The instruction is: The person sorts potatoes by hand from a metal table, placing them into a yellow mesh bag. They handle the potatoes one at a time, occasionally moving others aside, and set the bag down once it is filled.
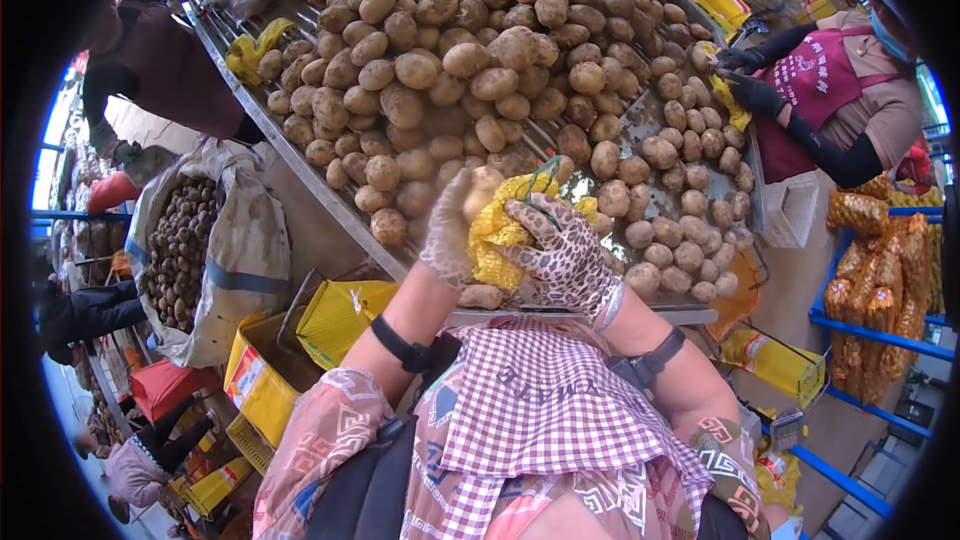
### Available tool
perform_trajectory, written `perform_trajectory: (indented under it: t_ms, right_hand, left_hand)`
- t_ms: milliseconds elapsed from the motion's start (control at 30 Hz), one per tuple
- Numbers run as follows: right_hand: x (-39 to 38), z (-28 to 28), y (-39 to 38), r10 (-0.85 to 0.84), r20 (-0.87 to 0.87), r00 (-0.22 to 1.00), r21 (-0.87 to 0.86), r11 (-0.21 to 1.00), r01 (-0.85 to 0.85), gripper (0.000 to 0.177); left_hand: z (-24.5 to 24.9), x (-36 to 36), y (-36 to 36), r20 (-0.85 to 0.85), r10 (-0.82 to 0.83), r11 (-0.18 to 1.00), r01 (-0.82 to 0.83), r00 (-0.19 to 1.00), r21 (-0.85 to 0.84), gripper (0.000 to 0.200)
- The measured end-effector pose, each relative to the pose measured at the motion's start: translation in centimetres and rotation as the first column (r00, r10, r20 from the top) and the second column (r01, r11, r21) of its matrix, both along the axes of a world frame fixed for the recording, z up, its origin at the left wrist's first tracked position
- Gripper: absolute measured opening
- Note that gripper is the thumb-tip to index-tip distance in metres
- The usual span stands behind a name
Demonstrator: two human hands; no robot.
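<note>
The checked apron [545, 405] lies close to the front rim of the metal table [668, 317], so loose cloth could catch on the edge if the body leans in. Just over the rim, the right hand [572, 258], in a spotted glove, has its fingers bent and pinching the bunched yellow net bag [495, 245]. A green cord [545, 178] loops by those fingers; it could snag on them or get trapped in the folds. The left hand [446, 230], also gloved, is blurred, its fingers raised around a pale potato [483, 192] beside the net; how firmly they press, I cannot tell. If that hold is loose, the smooth, round potato could roll off the glove, and the thin mesh could stretch or tear under a hard pull.

A lone potato [481, 296] sits by the rim below the bag, where a wrist could nudge it over. Beyond the hands, the big potato pile [440, 50] is heaped steeply, so a knock at its foot could start a slide. Farther right, a co-worker's gloved hands [752, 90] handle more yellow net at the table's side.
</note>
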State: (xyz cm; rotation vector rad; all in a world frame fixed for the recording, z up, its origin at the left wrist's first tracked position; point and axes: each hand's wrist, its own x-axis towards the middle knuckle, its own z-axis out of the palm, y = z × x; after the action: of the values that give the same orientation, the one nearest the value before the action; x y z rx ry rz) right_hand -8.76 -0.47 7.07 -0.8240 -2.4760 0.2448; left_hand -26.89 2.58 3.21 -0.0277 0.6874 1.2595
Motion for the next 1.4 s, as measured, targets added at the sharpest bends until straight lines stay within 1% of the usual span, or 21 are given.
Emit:
perform_trajectory:
  t_ms: [33, 67, 200, 267, 333, 467, 533, 600, 667, 733, 767, 867, 967, 1067, 1100, 1133, 1167, 1200, 1233, 1333, 1400]
  right_hand:
    - [0.8, -1.0, -0.4, -0.071, 0.047, 0.996, -0.108, 0.991, 0.076, 0.048]
    - [2.2, -1.7, -0.9, -0.132, 0.106, 0.986, -0.21, 0.966, 0.152, 0.046]
    - [9.3, -4.4, -3.6, -0.624, -0.102, 0.775, -0.487, 0.71, 0.508, 0.054]
    - [12.6, -7.3, -4.5, -0.921, -0.166, 0.352, -0.747, 0.351, 0.565, 0.059]
    - [13.3, -5.0, -3.9, -0.991, -0.131, -0.008, -0.942, 0.122, 0.311, 0.061]
    - [16.6, -7.5, -4.8, -0.983, -0.163, 0.085, -0.91, 0.183, 0.371, 0.064]
    - [16.3, -7.0, -4.7, -0.984, -0.152, 0.095, -0.917, 0.176, 0.358, 0.064]
    - [15.5, -5.6, -5.1, -0.971, -0.205, 0.12, -0.911, 0.234, 0.34, 0.065]
    - [14.6, -5.1, -5.6, -0.977, -0.196, 0.08, -0.874, 0.211, 0.437, 0.059]
    - [14.9, -7.0, -6.7, -0.976, -0.201, 0.079, -0.917, 0.216, 0.336, 0.058]
    - [14.9, -7.5, -7.0, -0.98, -0.15, 0.128, -0.902, 0.189, 0.387, 0.06]
    - [15.0, -9.6, -8.7, -0.944, -0.282, 0.173, -0.872, 0.328, 0.364, 0.062]
    - [14.1, -7.3, -9.9, -0.956, -0.275, 0.101, -0.892, 0.293, 0.344, 0.064]
    - [15.1, -8.1, -12.1, -0.959, -0.281, 0.046, -0.878, 0.276, 0.392, 0.065]
    - [15.6, -8.6, -12.8, -0.952, -0.307, -0.009, -0.882, 0.281, 0.378, 0.066]
    - [15.9, -9.1, -13.4, -0.942, -0.331, -0.061, -0.887, 0.288, 0.361, 0.066]
    - [15.5, -8.2, -13.4, -0.933, -0.323, -0.159, -0.922, 0.272, 0.276, 0.064]
    - [15.1, -7.2, -13.3, -0.932, -0.318, -0.172, -0.925, 0.265, 0.274, 0.064]
    - [14.9, -6.3, -12.9, -0.927, -0.291, -0.238, -0.95, 0.25, 0.186, 0.063]
    - [14.6, -5.9, -11.7, -0.926, -0.259, -0.276, -0.966, 0.242, 0.095, 0.06]
    - [14.4, -5.6, -10.1, -0.949, -0.272, -0.158, -0.957, 0.25, 0.149, 0.061]
  left_hand:
    - [0.8, -1.6, -1.9, 0.239, -0.053, 0.998, 0.061, 0.97, -0.025, 0.043]
    - [1.3, -4.5, -3.0, 0.336, -0.225, 0.968, 0.172, 0.915, 0.181, 0.047]
    - [-3.1, -16.1, -10.6, -0.038, 0.198, 0.98, -0.199, 0.979, -0.02, 0.036]
    - [-5.8, -19.9, -15.1, -0.348, 0.292, 0.92, -0.361, 0.891, -0.15, 0.03]
    - [-12.0, -24.7, -20.2, -0.425, 0.332, 0.8, -0.49, 0.842, -0.346, 0.028]
    - [-19.5, -28.1, -24.1, -0.635, 0.171, 0.503, -0.621, 0.753, -0.601, 0.029]
    - [-15.7, -25.6, -21.2, -0.732, -0.042, 0.457, -0.639, 0.68, -0.619, 0.031]
    - [-14.5, -25.1, -19.2, -0.989, -0.115, 0.931, -0.357, -0.092, -0.075, 0.029]
    - [-6.6, -18.3, -12.5, -0.925, 0.076, 0.977, -0.155, -0.373, 0.143, 0.025]
    - [-2.5, -12.0, -7.6, -0.961, 0.261, 0.963, 0.092, -0.087, 0.253, 0.025]
    - [-1.4, -9.0, -5.5, -0.959, 0.262, 0.937, 0.268, -0.11, 0.225, 0.026]
    - [0.7, -1.3, -1.2, -0.799, 0.158, 0.723, 0.619, -0.581, -0.307, 0.051]
    - [-2.2, 2.3, 0.8, -0.649, 0.293, 0.626, 0.654, -0.702, -0.425, 0.06]
    - [-2.3, 3.6, 1.9, -0.707, 0.3, 0.486, 0.741, -0.64, -0.464, 0.067]
    - [-3.0, 3.2, 2.1, -0.908, 0.233, 0.447, 0.868, -0.348, -0.217, 0.065]
    - [-3.4, 3.5, 1.9, -0.907, 0.244, 0.426, 0.878, -0.344, -0.219, 0.065]
    - [-3.2, 3.8, 1.5, -0.895, -0.367, 0.555, 0.832, 0.253, 0.007, 0.062]
    - [-3.1, 3.9, 1.1, -0.241, -0.631, 0.753, 0.657, 0.737, 0.035, 0.06]
    - [-3.6, 3.2, 1.1, 0.017, -0.698, 0.697, 0.674, 0.716, 0.246, 0.06]
    - [-0.6, 4.4, 0.2, 0.186, -0.616, 0.773, 0.543, 0.765, 0.326, 0.065]
    - [1.3, 4.3, -0.2, 0.171, -0.603, 0.783, 0.536, 0.779, 0.315, 0.063]
